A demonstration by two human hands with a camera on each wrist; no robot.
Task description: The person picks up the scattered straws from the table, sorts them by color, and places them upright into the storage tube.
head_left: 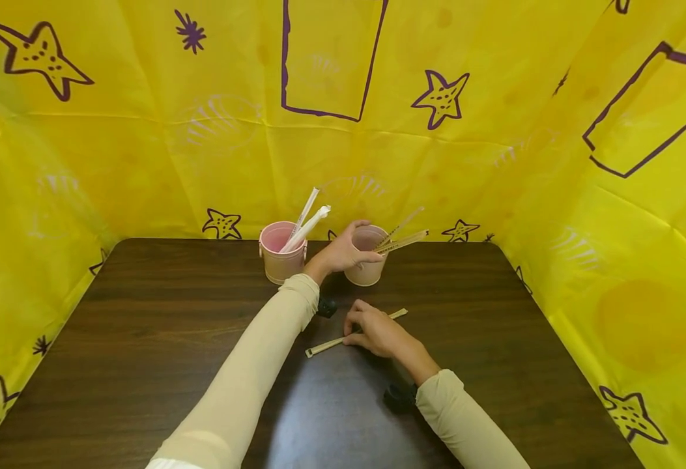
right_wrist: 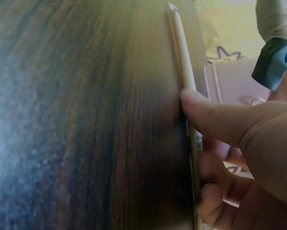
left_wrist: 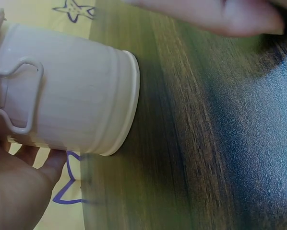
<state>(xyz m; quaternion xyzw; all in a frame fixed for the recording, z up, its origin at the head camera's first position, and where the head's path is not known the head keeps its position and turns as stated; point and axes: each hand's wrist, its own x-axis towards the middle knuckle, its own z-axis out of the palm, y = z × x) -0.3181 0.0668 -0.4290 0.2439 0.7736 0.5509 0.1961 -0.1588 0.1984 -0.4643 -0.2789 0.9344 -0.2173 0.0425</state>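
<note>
My left hand (head_left: 344,251) grips the pale bucket (head_left: 366,276) on the right by its upper part, thumb and fingers spread round it. In the left wrist view that bucket (left_wrist: 76,91) shows a wire handle loop on its side. Several thin straws in brownish wrappers (head_left: 407,241) lean out over its right rim. On the table in front of it, my right hand (head_left: 382,333) pinches a straw in a tan paper wrapper (head_left: 326,347) near its middle. The right wrist view shows the thumb on this wrapped straw (right_wrist: 184,57), which lies along the tabletop.
A pink bucket (head_left: 284,266) stands left of the held one, with white-wrapped straws (head_left: 307,228) leaning right out of it. The dark wooden table (head_left: 143,352) meets a yellow patterned cloth (head_left: 143,156) behind and at both sides.
</note>
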